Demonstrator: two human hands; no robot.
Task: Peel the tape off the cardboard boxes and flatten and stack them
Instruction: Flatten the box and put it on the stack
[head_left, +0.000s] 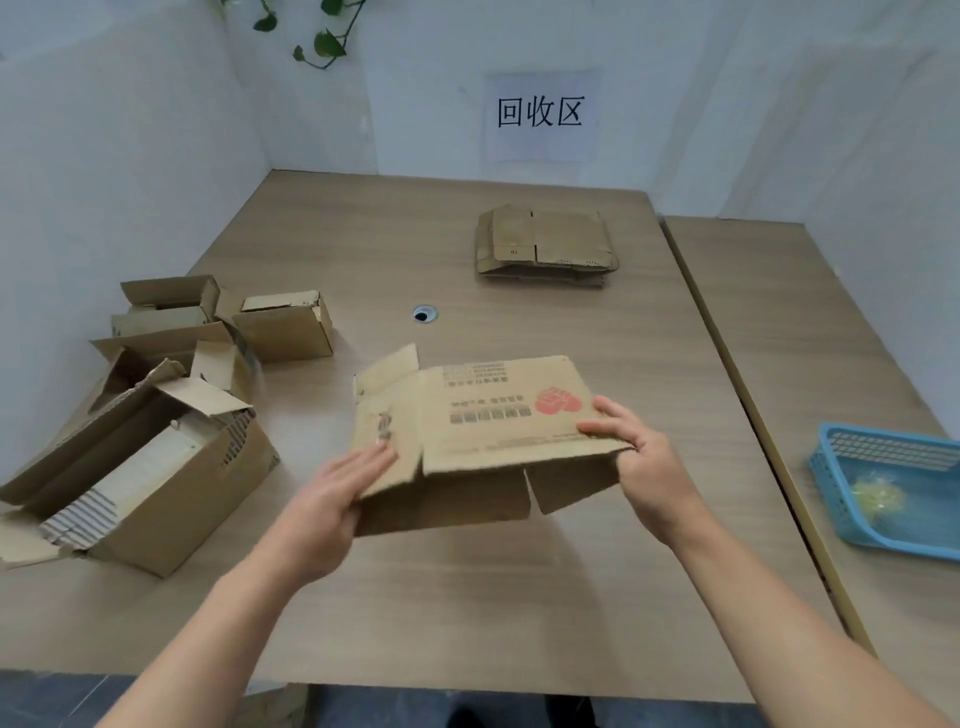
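Note:
A flattened cardboard box (483, 415) with dark print and a red logo hangs above the table's middle, held between both hands. My right hand (641, 457) grips its right edge, thumb on top and fingers underneath. My left hand (332, 499) presses its straight fingers against the left flap. A stack of flattened boxes (545, 247) lies at the back of the table. Several opened boxes (171, 358) stand at the left, the largest box (140, 478) nearest me.
A blue plastic basket (893, 488) with a wad of peeled tape (878, 496) sits on the right-hand table. A cable hole (424, 314) lies in the wooden tabletop (467, 597). White walls close in the left and back, with a paper sign (540, 111).

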